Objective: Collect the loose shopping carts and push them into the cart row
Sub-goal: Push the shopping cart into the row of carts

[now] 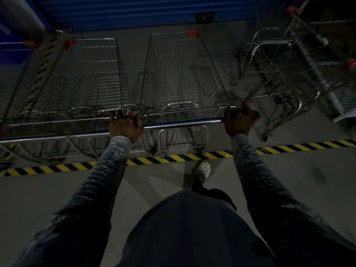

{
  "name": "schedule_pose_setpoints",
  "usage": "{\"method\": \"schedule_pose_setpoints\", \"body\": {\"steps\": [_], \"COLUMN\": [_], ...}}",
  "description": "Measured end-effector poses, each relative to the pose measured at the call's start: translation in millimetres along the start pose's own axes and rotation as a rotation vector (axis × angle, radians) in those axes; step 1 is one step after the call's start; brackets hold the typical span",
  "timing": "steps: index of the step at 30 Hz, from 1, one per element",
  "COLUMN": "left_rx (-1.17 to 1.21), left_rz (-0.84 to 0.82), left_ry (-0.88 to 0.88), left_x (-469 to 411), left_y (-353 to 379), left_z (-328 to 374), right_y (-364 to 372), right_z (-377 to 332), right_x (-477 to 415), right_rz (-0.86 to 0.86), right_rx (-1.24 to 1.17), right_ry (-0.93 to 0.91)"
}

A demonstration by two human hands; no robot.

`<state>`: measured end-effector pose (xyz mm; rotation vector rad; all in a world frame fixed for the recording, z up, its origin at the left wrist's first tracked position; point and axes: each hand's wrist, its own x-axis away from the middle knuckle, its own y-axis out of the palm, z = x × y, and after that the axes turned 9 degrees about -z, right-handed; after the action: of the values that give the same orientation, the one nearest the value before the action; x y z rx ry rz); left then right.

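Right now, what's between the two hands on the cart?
Only a bare stretch of the cart handle runs from the left hand to the right hand. Both grip it. The head view shows this.

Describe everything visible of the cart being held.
The cart is silver wire mesh, empty, with an orange cap at a far corner. A handle bar spans its near end; the left hand and right hand grip the bar's ends. It stands past the yellow-black floor stripe, beside another cart on its left.
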<state>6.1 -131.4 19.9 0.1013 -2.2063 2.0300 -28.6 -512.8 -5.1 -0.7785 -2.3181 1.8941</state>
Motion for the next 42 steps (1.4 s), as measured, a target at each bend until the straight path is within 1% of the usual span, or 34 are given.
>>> {"method": "schedule_pose_setpoints", "body": {"steps": [2, 8, 11, 15, 17, 19, 21, 22, 25, 27, 29, 31, 34, 36, 38, 40, 42], "left_rx": [-0.015, -0.010, -0.009, -0.013, 0.021, 0.095, 0.109, 0.097, 0.126, 0.121, 0.123, 0.155, 0.176, 0.219, 0.261, 0.283, 0.297], "left_rz": [0.003, 0.042, 0.101, 0.124, 0.061, -0.059, -0.116, -0.119, -0.075, -0.087, -0.118, -0.150, -0.162, -0.119, -0.070, -0.028, -0.020], "left_ry": [0.012, 0.015, 0.040, 0.018, 0.021, -0.059, -0.189, -0.171, 0.022, 0.095, 0.145, 0.169, 0.209, 0.256, 0.291, 0.296, 0.286], "left_x": [0.1, 1.0, 2.3, 1.0, 3.7, 7.8, 7.1, 8.3, 10.5, 7.0, 3.2, -5.9, -29.8, -48.3, -66.9, -83.9, -98.7], "left_y": [0.5, 2.8, 7.1, 8.2, 6.4, -5.0, -22.2, -32.6, -58.9, -64.9, -65.5, -63.0, -70.7, -76.7, -80.5, -83.4, -85.6], "left_z": [1.1, 1.3, 2.6, -0.5, 2.0, 19.2, 57.7, 82.9, 160.7, 202.9, 235.9, 267.3, 319.1, 357.7, 395.4, 430.3, 459.7], "right_y": [1.2, -1.5, 2.1, 0.7, -5.0, -9.5, -15.9, -23.6, -42.1, -52.9, -58.5, -66.8, -88.0, -91.4, -87.8, -85.5, -92.1], "right_z": [1.4, 1.0, 5.0, 4.6, 4.4, 7.4, 9.9, 9.7, 16.4, 27.6, 50.9, 80.9, 127.5, 165.8, 214.0, 261.8, 292.5], "right_x": [-0.1, 0.3, 0.1, -0.1, -0.3, -0.6, -6.7, -8.6, -23.9, -43.7, -59.7, -72.6, -97.3, -119.7, -143.1, -165.9, -183.8], "right_rz": [-0.031, -0.022, -0.030, -0.058, -0.076, -0.131, -0.115, -0.125, -0.189, -0.256, -0.360, -0.376, -0.371, -0.350, -0.321, -0.291, -0.281], "right_rx": [-0.006, -0.019, -0.008, -0.019, -0.029, -0.096, -0.151, -0.149, -0.121, -0.136, -0.117, -0.091, -0.057, 0.008, -0.007, -0.020, -0.026], "right_ry": [0.019, 0.012, 0.017, 0.025, -0.002, -0.001, 0.011, 0.020, -0.014, -0.046, -0.090, -0.101, 0.013, 0.008, 0.005, 0.015, 0.023]}}
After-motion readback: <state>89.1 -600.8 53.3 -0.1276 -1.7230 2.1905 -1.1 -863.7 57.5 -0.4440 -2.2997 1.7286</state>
